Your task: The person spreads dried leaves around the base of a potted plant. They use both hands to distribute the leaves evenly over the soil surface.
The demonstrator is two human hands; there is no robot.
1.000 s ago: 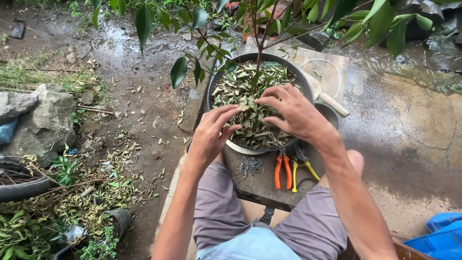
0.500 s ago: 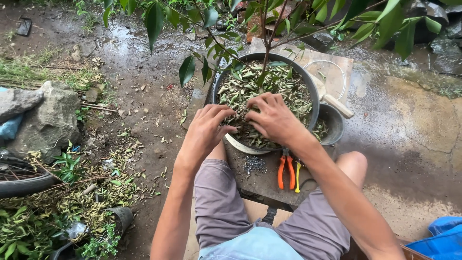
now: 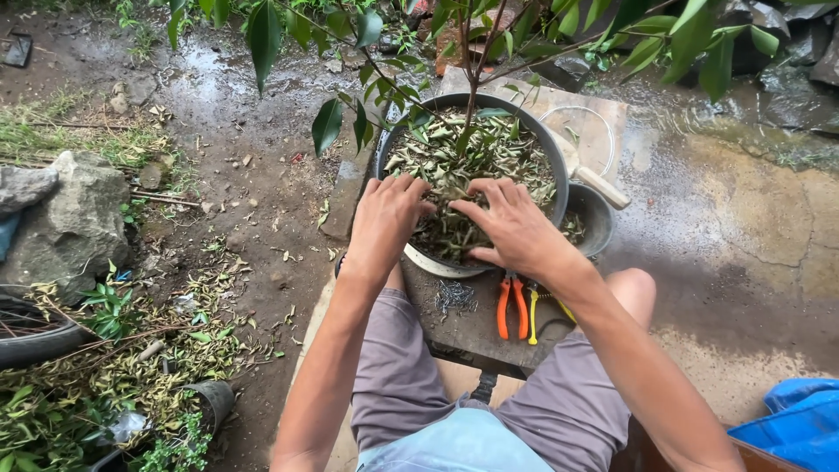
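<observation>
Since a second ago both hands have been lowered from above the leaf pile and spread flat onto it. The left hand is laid palm down on the cut leaves at the near left rim of the pot, fingers released and fanned, nothing being grasped. The right hand is pressed beside it on the near right of the pile, likewise open and gripping nothing; the flat spread seems meant to pack the loose leaves down.

Just behind the right wrist, toward the person, orange-handled pliers and yellow-handled cutters are laid on the bench, kept within reach. Behind the left wrist a small heap of wire bits is seen.

Beyond the fingertips the slim trunk of the small tree rises from the pot's middle, the leaves being heaped around its base. To the right of the right hand a smaller dark bowl touches the pot, a pale handle resting over it. Farther off lies wet ground.
</observation>
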